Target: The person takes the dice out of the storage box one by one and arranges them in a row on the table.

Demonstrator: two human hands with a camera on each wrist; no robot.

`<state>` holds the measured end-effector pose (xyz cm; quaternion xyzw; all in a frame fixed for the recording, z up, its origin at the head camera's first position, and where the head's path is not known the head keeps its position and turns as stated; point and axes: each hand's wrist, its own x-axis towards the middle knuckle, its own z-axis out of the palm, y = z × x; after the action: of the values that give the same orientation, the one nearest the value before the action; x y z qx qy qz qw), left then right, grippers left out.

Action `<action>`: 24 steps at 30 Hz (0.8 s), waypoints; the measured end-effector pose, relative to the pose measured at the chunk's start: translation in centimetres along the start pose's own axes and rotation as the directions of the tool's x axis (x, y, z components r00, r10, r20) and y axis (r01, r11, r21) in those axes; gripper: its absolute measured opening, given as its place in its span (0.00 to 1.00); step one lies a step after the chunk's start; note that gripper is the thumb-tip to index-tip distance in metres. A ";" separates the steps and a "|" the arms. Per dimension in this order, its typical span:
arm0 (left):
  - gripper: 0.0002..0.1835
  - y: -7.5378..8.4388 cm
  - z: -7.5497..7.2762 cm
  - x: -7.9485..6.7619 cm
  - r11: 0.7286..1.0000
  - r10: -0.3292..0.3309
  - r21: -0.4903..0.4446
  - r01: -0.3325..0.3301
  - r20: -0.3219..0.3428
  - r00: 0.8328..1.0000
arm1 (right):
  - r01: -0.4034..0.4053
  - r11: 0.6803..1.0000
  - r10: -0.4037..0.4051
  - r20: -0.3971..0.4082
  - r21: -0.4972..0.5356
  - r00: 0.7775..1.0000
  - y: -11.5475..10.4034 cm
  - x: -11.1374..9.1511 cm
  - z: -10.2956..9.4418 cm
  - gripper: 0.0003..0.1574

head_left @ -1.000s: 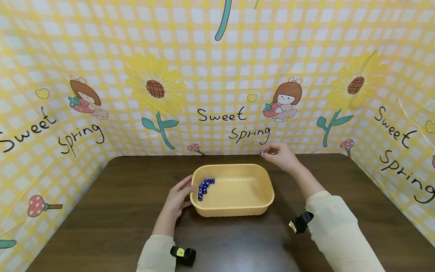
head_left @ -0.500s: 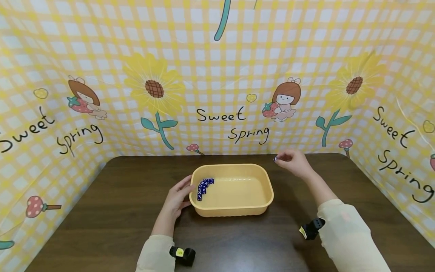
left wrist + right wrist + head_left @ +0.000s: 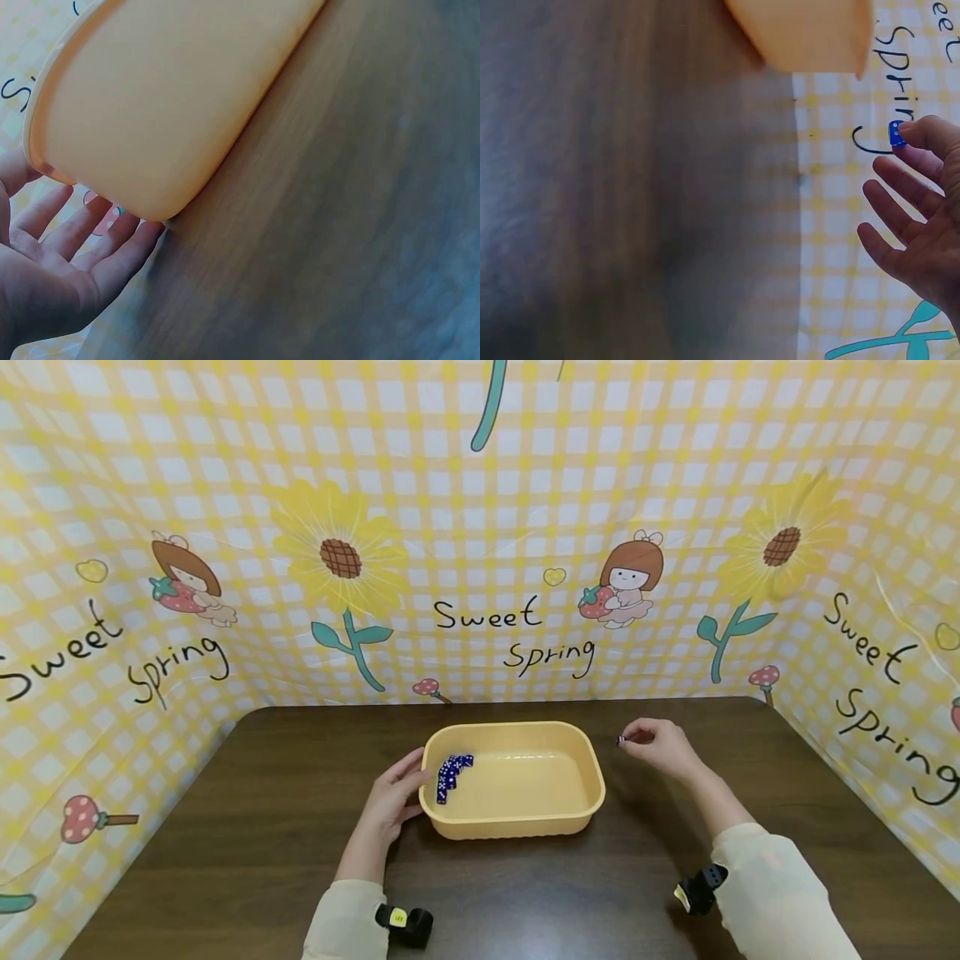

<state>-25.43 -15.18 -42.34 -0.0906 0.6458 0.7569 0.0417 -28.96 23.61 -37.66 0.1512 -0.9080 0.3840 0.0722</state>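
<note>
A yellow plastic basin (image 3: 513,827) sits on the dark table. Inside it, against the left end, lie several blue dice (image 3: 451,773) with white dots, bunched in a curved cluster. My left hand (image 3: 392,795) holds the basin's left end, its thumb over the rim and its fingers (image 3: 112,251) along the outer wall. To the right of the basin, my right hand (image 3: 662,747) is raised and pinches one blue die (image 3: 896,133) between thumb and index finger. The other fingers of that hand are spread in the right wrist view.
A brown wooden table (image 3: 247,843) carries the basin. A yellow checked cloth (image 3: 480,527) with printed flowers and lettering rises behind the table and along both sides. Black wrist cameras (image 3: 699,889) are strapped at both cuffs.
My right hand, with the die pinched, has moved right and toward me, away from the basin's back right corner. My left hand and the basin have stayed in place.
</note>
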 end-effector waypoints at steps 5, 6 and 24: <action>0.27 0.0 0.0 0.0 1.000 0.004 -0.009 -0.005 -0.001 1.000 | -0.004 1.000 0.004 0.017 -0.011 1.000 0.8 -0.7 0.3 0.06; 0.27 0.0 0.0 0.0 1.000 0.006 -0.009 -0.006 -0.002 1.000 | -0.010 1.000 0.010 0.016 -0.010 1.000 1.0 -0.8 0.4 0.06; 0.27 -0.2 0.0 0.0 1.000 0.009 -0.020 -0.009 -0.004 1.000 | -0.016 0.998 0.019 0.044 -0.058 0.999 3.2 -2.5 1.7 0.06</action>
<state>-25.37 -15.18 -42.51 -0.0897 0.6388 0.7633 0.0362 -27.69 25.08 -41.64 0.1496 -0.9213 0.3550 0.0528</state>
